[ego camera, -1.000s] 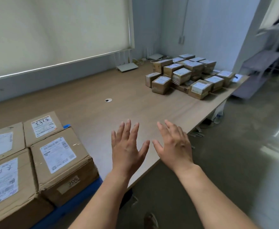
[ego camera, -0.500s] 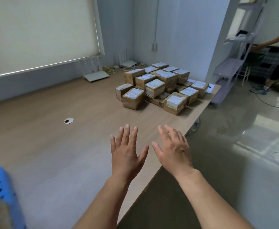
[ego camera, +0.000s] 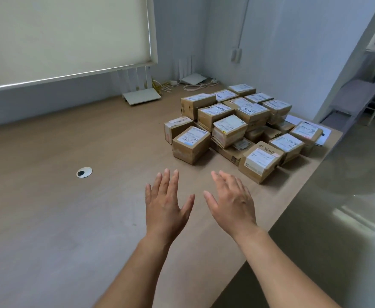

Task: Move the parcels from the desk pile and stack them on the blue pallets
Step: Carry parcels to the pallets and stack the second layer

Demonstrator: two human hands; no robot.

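Observation:
A pile of several small brown cardboard parcels (ego camera: 237, 127) with white labels sits at the far right end of the wooden desk (ego camera: 71, 218). The nearest ones are a box at the pile's left front (ego camera: 191, 144) and a box at its right front (ego camera: 261, 162). My left hand (ego camera: 165, 205) and my right hand (ego camera: 232, 202) hover side by side over the desk, just short of the pile. Both hands are empty, with fingers straight and spread, backs up. The blue pallets are out of view.
A round cable grommet (ego camera: 84, 172) is set in the desk at the left. White routers (ego camera: 142, 95) with cables stand at the back by the wall. The desk's right edge (ego camera: 293, 203) drops to a shiny floor. A metal shelf (ego camera: 359, 94) stands beyond.
The view has swung right and closer to the parcel pile. The large boxes and blue pallet at the left have left the view. Both hands stay open, now nearer the pile.

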